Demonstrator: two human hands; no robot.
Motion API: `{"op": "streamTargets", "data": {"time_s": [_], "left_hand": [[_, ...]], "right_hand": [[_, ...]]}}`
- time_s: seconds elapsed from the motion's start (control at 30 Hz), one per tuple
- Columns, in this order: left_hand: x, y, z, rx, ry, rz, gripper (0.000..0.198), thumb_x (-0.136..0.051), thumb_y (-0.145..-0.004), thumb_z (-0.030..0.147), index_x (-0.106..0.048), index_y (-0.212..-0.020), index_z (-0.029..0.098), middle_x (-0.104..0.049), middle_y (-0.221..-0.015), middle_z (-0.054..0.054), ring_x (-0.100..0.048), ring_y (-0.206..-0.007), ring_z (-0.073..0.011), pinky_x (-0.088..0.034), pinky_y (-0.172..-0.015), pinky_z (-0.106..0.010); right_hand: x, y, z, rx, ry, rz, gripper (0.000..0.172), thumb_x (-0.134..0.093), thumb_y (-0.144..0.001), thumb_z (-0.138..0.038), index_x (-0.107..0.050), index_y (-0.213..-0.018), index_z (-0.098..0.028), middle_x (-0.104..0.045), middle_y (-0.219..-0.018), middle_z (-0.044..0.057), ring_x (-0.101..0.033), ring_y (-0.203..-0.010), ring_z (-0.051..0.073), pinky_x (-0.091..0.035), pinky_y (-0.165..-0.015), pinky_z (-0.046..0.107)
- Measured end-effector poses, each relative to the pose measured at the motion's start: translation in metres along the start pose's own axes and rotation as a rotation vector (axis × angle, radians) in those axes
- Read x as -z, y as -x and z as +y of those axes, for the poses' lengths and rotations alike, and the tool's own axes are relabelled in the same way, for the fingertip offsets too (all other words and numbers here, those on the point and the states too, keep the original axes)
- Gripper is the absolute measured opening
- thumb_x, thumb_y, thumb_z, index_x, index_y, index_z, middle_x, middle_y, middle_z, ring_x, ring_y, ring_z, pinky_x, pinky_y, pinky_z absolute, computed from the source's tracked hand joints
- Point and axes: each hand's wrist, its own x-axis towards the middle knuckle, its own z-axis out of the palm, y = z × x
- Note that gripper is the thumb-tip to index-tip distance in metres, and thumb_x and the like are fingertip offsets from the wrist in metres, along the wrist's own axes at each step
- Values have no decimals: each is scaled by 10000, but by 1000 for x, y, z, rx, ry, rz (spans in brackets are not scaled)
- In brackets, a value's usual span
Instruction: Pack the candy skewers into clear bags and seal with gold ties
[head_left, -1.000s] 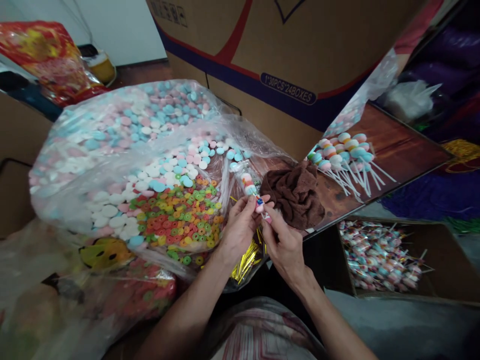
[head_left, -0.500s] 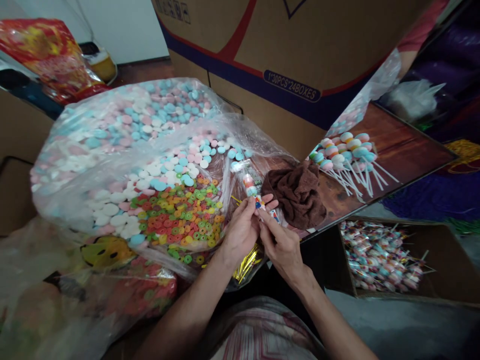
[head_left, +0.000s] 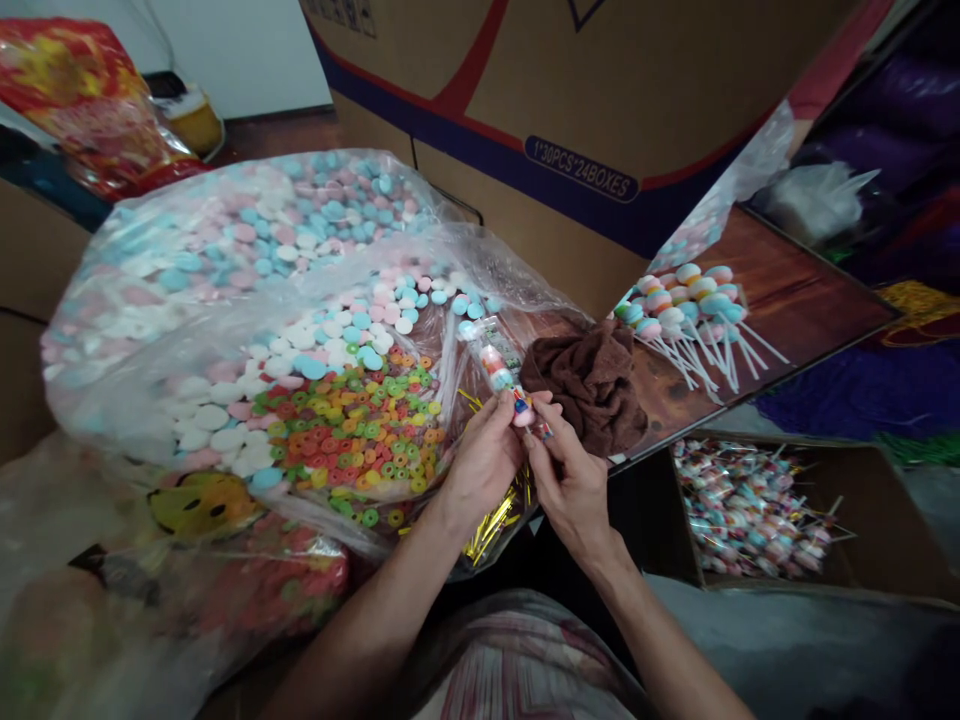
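1. One wrapped candy stick [head_left: 504, 372] stands above the lap, pinched at its neck by the left hand [head_left: 484, 462] and right hand [head_left: 574, 487], fingers closed on it.
2. Bare sticks [head_left: 694, 310] wait on the table; finished ones fill the box [head_left: 750, 508].

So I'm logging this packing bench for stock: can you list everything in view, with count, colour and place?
wrapped candy stick: one, clear sleeve over pink and blue pieces, held in both hands
big candy bag: one, clear, pink, blue and white discs, left
ring candies: many, red, green, orange, yellow, in clear plastic beside the left hand
gold twist ties: a bunch, gold, under the hands
brown cloth: one, crumpled, on the board's near end
lollipops: a cluster, pastel with white sticks, on the wooden board
box of wrapped sticks: one, full, lower right
cardboard carton: one, brown with blue and red print, behind
left hand: pinching the stick
right hand: pinching its lower end
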Motion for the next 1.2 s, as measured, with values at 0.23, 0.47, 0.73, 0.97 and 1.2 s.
{"op": "streamTargets", "data": {"time_s": [0.23, 0.47, 0.73, 0.97, 1.2], "left_hand": [[-1, 3, 0, 5, 15, -1, 218, -700, -819, 356, -702, -909, 157, -708, -1160, -135, -608, -1190, -289, -502, -970, -421], [1, 2, -2, 2, 5, -27, 221, -671, -844, 362, -697, -899, 149, -720, -1105, -134, -614, -1181, -298, -495, -975, -422], [0, 2, -1, 76, 13, -113, 187, -693, -833, 312, -671, -904, 140, -730, -1046, -122, -661, -1096, -288, -480, -999, -443], [-2, -3, 2, -42, -59, 116, 259, -680, -843, 372, -657, -839, 114, -739, -892, -121, -703, -953, -238, -525, -920, -381], [-2, -5, 11, 20, -11, 148, 213, -720, -810, 313, -627, -788, 122, -687, -739, -46, -723, -845, -221, -548, -854, -363]], "right_hand": [[-7, 5, 1, 20, -36, 28, 397, -529, -931, -133, -587, -1321, -176, -738, -1132, 110, -742, -916, 185, -601, -833, 286], [-5, 3, 3, 90, 60, 22, 348, -520, -938, -150, -635, -1266, -168, -773, -1005, 93, -749, -748, 160, -604, -706, 230], [5, -6, 7, 64, 16, -28, 344, -530, -939, -154, -643, -1263, -182, -741, -1133, 85, -748, -876, 172, -604, -820, 250], [4, -3, 11, 200, 153, 14, 386, -530, -938, -125, -603, -1314, -172, -755, -1082, 104, -750, -790, 171, -600, -743, 239], [3, -4, 17, 319, 190, -153, 379, -509, -954, -142, -598, -1322, -166, -771, -1000, 105, -734, -748, 163, -582, -698, 246]]}}
